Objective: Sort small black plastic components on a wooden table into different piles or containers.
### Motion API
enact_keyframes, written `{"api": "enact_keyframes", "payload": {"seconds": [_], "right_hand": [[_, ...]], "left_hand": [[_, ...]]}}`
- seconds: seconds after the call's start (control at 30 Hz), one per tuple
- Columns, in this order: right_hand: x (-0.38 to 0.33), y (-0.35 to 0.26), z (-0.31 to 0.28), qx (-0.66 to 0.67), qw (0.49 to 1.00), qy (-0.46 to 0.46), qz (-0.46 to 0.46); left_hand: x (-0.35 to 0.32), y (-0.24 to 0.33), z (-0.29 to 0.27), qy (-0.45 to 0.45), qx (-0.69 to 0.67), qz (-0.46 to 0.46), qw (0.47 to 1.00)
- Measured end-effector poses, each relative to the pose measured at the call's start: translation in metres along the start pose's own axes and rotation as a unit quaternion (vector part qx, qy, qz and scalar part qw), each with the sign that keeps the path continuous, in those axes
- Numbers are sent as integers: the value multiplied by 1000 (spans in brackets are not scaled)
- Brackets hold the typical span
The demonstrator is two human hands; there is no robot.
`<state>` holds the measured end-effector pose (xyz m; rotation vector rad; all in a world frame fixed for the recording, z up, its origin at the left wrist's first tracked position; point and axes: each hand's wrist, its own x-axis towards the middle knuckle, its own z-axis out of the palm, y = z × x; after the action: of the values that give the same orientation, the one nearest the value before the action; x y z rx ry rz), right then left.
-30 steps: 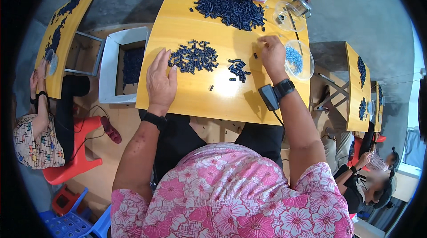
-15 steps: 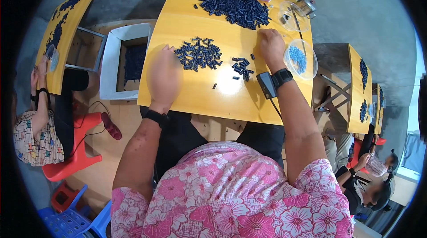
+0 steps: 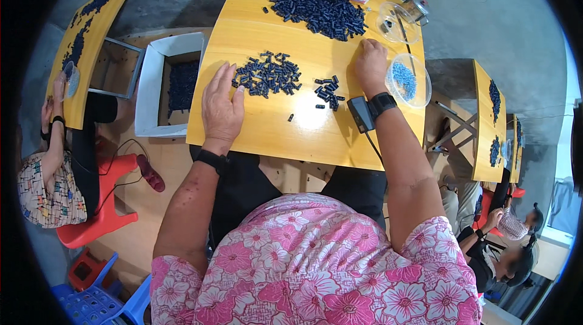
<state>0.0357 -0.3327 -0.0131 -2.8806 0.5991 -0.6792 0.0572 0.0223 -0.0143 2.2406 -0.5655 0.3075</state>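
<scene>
- In the head view, the left hand (image 3: 221,103) is lying with fingers extended, gripping nothing, beside the middle heap of dark tubular pieces (image 3: 267,74) on the yellow table (image 3: 261,133).
- The right hand (image 3: 371,65) is curling near the large dark heap (image 3: 319,14), sitting closer to it than a second ago; whether it is pinching anything cannot be told.
- One piece (image 3: 334,79), earlier lying apart, is now lying nearer the small cluster (image 3: 328,95).
- Blue bits (image 3: 404,80) are filling part of a clear tub (image 3: 427,86) beside the right wrist.
</scene>
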Motion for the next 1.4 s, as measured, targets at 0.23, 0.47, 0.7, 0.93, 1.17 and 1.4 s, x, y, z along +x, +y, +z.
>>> {"api": "enact_keyframes", "payload": {"seconds": [0.23,0.47,0.7,0.93,1.17,1.4], "right_hand": [[-28,-23,-31,58,996,-16,-70],[-53,-28,-51,231,962,-86,-119],[-57,-51,-54,269,944,-84,-171],[-77,-64,-55,288,923,-128,-220],[-86,-58,-58,305,921,-157,-183],[-92,-64,-58,330,919,-144,-159]], "left_hand": [[1,0,0,0,-2,8,1000],[0,-1,3,0,2,3,1000],[-2,-6,2,0,8,2,1000],[1,-4,3,-21,20,-9,1000],[2,-3,2,-19,11,-20,1000],[-1,-5,2,-18,16,-18,1000]]}}
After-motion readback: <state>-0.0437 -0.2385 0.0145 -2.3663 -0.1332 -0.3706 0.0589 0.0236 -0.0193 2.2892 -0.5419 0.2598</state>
